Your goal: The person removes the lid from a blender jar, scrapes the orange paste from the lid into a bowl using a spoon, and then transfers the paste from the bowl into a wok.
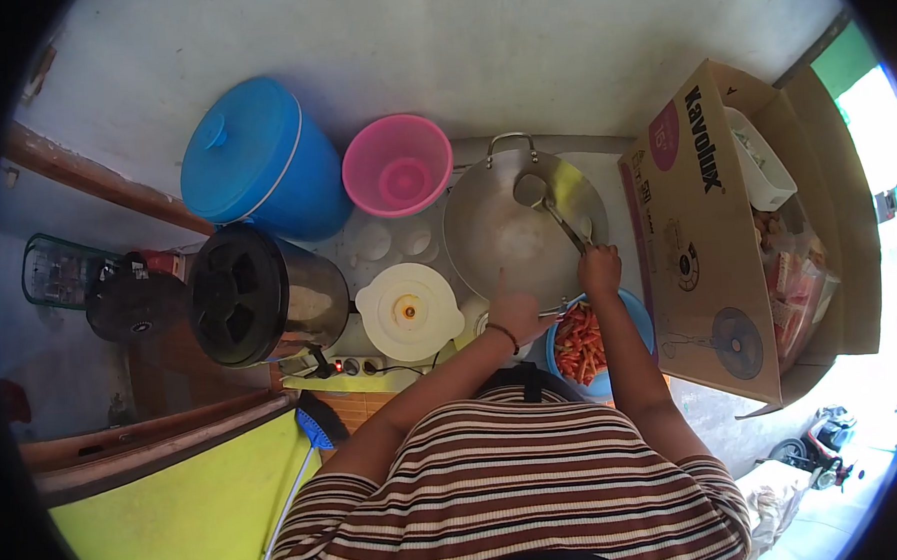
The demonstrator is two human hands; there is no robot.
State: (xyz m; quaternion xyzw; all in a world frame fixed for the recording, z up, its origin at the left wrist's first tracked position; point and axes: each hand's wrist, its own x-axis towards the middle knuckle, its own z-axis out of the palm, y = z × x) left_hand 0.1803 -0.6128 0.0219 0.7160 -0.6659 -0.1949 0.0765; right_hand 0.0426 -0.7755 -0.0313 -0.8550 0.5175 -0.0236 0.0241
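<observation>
A wide metal wok (476, 229) stands in front of me, with a pale, hazy patch over its middle. My right hand (599, 270) is closed around the handle of a metal ladle (531, 189), whose bowl is over the far part of the wok. At the near rim, my left hand (516, 319) is by the wok's near handle, one finger stretched over the inside. Its other fingers are blurred, and I cannot tell whether they grip the handle. Just below my right wrist is a light blue basin (639, 322) with red-orange, chilli-like pieces (579, 346).
Left of the wok are a pink bucket (398, 167), a blue lidded container (243, 154), a black-lidded metal pot (234, 294) and a cream round lid (410, 312). A tall cardboard box (698, 259) stands close on the right. A power strip (357, 366) lies along the near edge.
</observation>
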